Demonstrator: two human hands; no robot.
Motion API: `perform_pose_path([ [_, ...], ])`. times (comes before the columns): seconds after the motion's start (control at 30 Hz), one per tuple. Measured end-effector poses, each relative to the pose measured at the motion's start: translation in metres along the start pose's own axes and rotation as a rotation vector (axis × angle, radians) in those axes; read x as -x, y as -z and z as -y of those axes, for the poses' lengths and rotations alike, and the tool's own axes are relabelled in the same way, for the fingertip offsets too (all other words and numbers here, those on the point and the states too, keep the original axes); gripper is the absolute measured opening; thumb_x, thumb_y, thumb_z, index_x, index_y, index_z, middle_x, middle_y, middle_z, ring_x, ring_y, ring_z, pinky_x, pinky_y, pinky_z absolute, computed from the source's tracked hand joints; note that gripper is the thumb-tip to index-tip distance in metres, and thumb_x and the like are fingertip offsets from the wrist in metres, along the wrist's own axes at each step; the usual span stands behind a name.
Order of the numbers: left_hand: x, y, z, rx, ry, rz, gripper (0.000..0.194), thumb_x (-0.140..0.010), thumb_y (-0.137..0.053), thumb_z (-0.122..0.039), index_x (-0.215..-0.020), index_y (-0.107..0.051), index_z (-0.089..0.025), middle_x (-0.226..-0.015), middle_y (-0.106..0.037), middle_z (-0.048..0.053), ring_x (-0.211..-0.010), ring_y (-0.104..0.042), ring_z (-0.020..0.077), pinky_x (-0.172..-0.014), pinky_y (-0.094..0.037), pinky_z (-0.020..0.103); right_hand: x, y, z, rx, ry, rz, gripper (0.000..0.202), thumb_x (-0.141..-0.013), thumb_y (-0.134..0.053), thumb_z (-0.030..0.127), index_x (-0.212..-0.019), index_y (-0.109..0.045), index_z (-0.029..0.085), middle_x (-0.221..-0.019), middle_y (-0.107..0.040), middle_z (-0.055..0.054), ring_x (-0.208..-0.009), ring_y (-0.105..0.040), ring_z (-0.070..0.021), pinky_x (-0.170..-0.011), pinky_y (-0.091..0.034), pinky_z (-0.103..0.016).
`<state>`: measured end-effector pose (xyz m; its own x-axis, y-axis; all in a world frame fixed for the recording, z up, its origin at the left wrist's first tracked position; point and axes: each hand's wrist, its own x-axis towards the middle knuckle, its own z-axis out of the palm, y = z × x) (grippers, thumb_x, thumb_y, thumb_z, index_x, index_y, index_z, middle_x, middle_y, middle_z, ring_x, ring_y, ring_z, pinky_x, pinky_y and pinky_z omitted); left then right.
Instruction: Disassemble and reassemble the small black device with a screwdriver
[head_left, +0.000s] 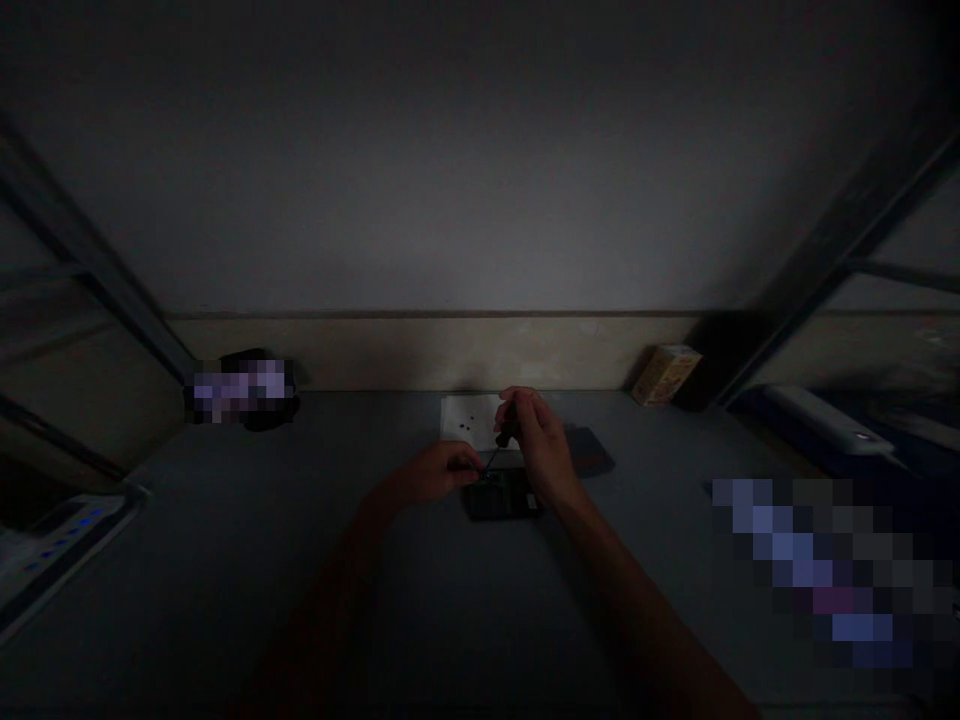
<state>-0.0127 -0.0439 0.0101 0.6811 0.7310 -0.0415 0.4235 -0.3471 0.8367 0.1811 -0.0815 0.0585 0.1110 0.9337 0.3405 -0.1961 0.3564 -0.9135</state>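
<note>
A dark, flat rectangular device [499,500] lies on the grey table, with greenish parts showing on its upper side. In my right hand [538,440] is a screwdriver [507,436], its thin shaft slanting down to the device's upper left. My left hand [442,472] rests at the device's upper left corner, fingertips close to the screwdriver's tip; whether they pinch anything is too dark to tell. Behind the hands lies a white sheet [466,420] with several small dark bits on it. A dark flat panel [592,452] lies right of the sheet, partly behind my right hand.
A yellowish box [666,374] stands at the back right by the wall. At the back left is a dark object with a blurred-out part [244,388]. A white power strip [832,420] lies far right, near another blurred-out patch. Papers [64,550] lie far left.
</note>
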Motion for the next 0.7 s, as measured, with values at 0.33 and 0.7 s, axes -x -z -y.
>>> perform_pose_path([
  [0.33,0.0008,-0.0004,0.0002,0.034,-0.003,0.000,0.016,-0.091,-0.065,-0.022,-0.105,-0.070,-0.018,-0.099,-0.074,0.004,-0.091,-0.068,0.0187,-0.081,-0.050,0.029,0.0014,-0.0044,0.0012,-0.057,-0.009,-0.058,0.032,-0.103,-0.048,0.055,-0.088,-0.050,0.027,-0.069,-0.054,0.004,-0.062,-0.050,-0.0149,-0.061,-0.042,-0.030],
  [0.7,0.0020,-0.0013,-0.0040,0.010,0.009,-0.016,0.015,-0.090,-0.064,-0.024,-0.103,-0.070,-0.019,-0.099,-0.074,0.004,-0.091,-0.067,0.0192,-0.083,-0.051,0.030,-0.0010,0.0037,0.0023,0.021,0.016,-0.069,0.030,-0.104,-0.047,0.047,-0.087,-0.057,0.025,-0.076,-0.062,0.000,-0.070,-0.057,-0.0167,-0.063,-0.046,-0.030],
])
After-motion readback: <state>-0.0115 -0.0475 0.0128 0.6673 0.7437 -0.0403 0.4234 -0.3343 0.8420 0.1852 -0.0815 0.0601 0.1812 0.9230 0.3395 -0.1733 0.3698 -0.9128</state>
